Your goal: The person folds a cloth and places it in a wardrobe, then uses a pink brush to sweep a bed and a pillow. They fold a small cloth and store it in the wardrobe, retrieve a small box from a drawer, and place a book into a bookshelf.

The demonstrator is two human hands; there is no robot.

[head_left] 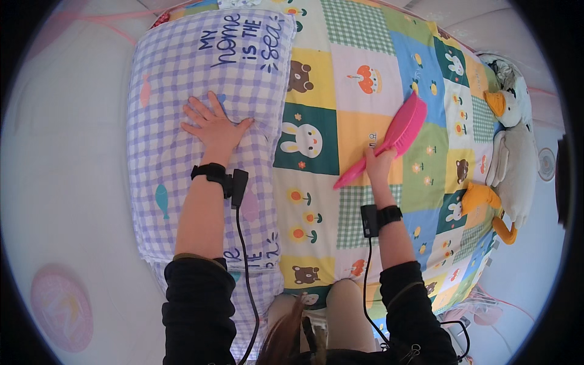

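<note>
we look down on a bed with a patchwork sheet [368, 112] of bears, rabbits, flowers and checks, its far edge bending away toward the dark round rim of the fisheye view. on the left lies a purple-and-white checked pillow [164, 103]; dark lettering on its lower part is partly hidden by the person's left arm. the left hand [219, 131] is spread open on the pillow, palm down, fingers apart, holding nothing that we can see; its palm is out of sight. the right hand [380, 163] grasps a bright pink brush [407, 125] by its handle, over the sheet to the right of the pillow. the brush head points up and to the right, and the handle's end sticks out at lower left. its underside is turned from us, so we cannot tell whether it touches the cloth. each wrist wears a black strap with a small box and cable. a plush bird [517, 170] with orange beak and feet lies at the far right. below, we see legs [347, 310] cut off by the lower edge.
</note>
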